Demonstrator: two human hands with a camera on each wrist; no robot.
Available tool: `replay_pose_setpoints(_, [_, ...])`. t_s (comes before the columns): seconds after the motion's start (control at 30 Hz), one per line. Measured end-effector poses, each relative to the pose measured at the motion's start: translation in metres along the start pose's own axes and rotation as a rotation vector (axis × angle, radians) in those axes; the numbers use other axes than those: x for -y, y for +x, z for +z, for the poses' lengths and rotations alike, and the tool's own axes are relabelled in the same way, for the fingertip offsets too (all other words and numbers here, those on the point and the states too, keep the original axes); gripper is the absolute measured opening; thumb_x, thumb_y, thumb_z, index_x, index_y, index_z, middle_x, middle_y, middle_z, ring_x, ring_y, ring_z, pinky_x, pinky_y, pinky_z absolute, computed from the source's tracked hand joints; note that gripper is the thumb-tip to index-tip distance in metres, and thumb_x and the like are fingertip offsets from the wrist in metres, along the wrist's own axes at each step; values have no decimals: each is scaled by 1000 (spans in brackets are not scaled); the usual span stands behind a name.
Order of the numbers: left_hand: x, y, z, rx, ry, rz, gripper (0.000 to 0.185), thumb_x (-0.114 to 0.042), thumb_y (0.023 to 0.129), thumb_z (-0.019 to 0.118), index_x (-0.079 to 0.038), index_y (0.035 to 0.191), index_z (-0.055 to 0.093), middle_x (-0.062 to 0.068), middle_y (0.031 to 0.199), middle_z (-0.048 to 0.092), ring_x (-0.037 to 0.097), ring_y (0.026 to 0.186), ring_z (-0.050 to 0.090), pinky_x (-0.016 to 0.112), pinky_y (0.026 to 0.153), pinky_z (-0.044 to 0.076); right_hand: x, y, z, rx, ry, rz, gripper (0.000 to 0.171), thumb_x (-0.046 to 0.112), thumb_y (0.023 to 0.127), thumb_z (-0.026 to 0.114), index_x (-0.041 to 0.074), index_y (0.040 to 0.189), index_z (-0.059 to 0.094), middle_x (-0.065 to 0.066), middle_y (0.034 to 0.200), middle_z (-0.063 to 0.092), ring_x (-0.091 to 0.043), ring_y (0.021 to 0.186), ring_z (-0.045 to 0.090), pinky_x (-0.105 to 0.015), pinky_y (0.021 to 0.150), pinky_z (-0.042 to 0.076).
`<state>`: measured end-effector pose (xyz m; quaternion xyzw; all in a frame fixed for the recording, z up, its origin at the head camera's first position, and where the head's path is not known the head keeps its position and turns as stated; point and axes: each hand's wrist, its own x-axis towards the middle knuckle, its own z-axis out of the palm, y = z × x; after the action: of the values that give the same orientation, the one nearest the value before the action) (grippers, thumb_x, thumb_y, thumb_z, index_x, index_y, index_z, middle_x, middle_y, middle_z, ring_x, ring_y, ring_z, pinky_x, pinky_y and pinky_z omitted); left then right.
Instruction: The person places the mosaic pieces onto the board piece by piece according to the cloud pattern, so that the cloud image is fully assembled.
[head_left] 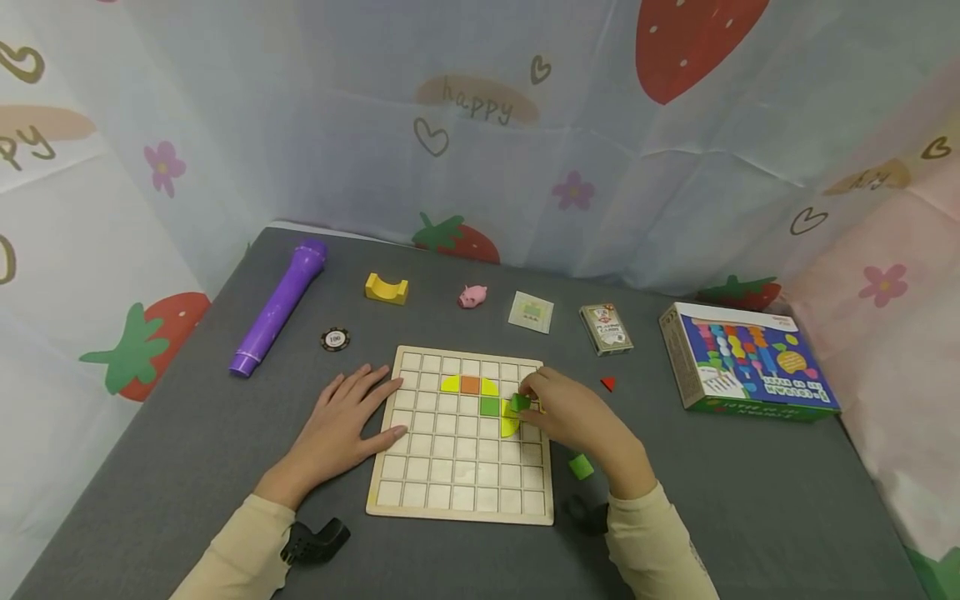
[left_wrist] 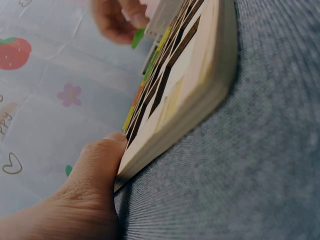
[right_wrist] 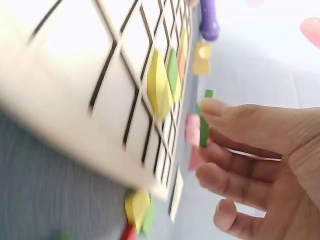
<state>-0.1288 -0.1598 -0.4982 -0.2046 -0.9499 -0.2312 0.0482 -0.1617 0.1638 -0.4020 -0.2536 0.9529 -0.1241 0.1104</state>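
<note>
A wooden grid board [head_left: 450, 487] lies on the grey table, seen edge-on [left_wrist: 190, 115] in the left wrist view. It carries yellow, orange and green tiles [head_left: 470, 385], among them a yellow curved tile [right_wrist: 159, 90]. My right hand [head_left: 558, 412] pinches a green tile [head_left: 520, 403] over the board's right side; the same green tile [right_wrist: 204, 125] shows at its fingertips. My left hand [head_left: 348, 417] lies flat, fingers straight, on the board's left edge, thumb [left_wrist: 97, 165] against its side.
Loose green tile [head_left: 581, 466] and red triangle [head_left: 607, 383] lie right of the board. Behind it: purple torch [head_left: 279, 307], poker chip [head_left: 335, 339], yellow arch block [head_left: 387, 287], pink pig [head_left: 473, 296], small card [head_left: 531, 312], card deck [head_left: 605, 328], colourful box [head_left: 750, 362].
</note>
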Motion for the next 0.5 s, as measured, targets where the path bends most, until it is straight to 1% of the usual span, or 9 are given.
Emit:
replay_pose_setpoints(0.13, [0,0,0,-9,-4,4,70,-55,89,59,-21,147,40,10,152,35,34,143,24,59,113,13,12,17,7,10,-13,-71,29,23,86,74,9,108,64,-1,102,61,-12,83,58,-30,75,51])
replay_pose_setpoints(0.27, [0,0,0,-11,-5,6,70,-55,89,59,-22,147,40,10,152,35,34,143,25,59,113,14,21,27,13,19,-3,-133,27,22,86,73,9,109,65,-1,102,61,-12,84,59,-29,74,51])
replay_pose_setpoints(0.37, [0,0,0,-7,-5,4,70,-55,89,59,-21,147,40,11,152,35,34,143,25,59,113,14,25,34,17,31,-9,-157,26,22,88,71,9,110,66,0,101,60,-11,86,59,-29,75,51])
replay_pose_setpoints(0.5, [-1,1,-2,-2,-7,2,70,-54,89,59,-21,147,41,11,152,35,35,143,25,59,113,13,28,40,21,40,-30,-154,27,25,89,70,10,110,63,1,101,59,-12,85,58,-30,75,51])
